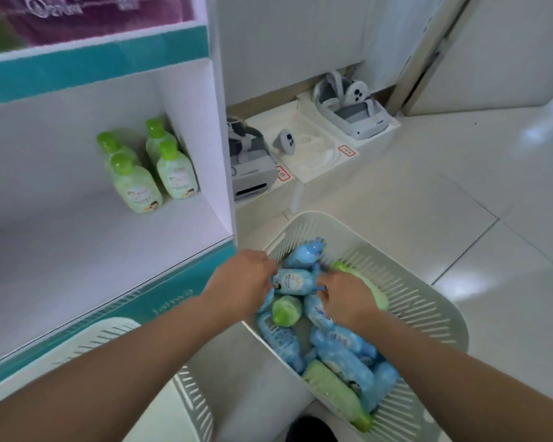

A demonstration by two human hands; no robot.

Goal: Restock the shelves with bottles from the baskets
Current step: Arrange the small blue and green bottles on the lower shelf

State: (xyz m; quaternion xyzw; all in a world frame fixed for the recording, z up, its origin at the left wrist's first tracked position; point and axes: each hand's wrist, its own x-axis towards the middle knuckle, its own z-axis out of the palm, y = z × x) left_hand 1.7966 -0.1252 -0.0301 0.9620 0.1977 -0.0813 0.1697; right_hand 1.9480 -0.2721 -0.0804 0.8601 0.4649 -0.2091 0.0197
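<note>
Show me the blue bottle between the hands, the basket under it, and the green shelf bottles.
blue bottle [292, 281]: head view, on its label.
basket [428, 303]: head view, on its slatted right wall.
shelf bottles [137, 192]: head view, on the front left bottle's label.

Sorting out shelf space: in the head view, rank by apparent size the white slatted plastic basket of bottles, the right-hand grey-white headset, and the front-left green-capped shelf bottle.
1. white slatted plastic basket
2. right-hand grey-white headset, though it sits farther away
3. front-left green-capped shelf bottle
</note>
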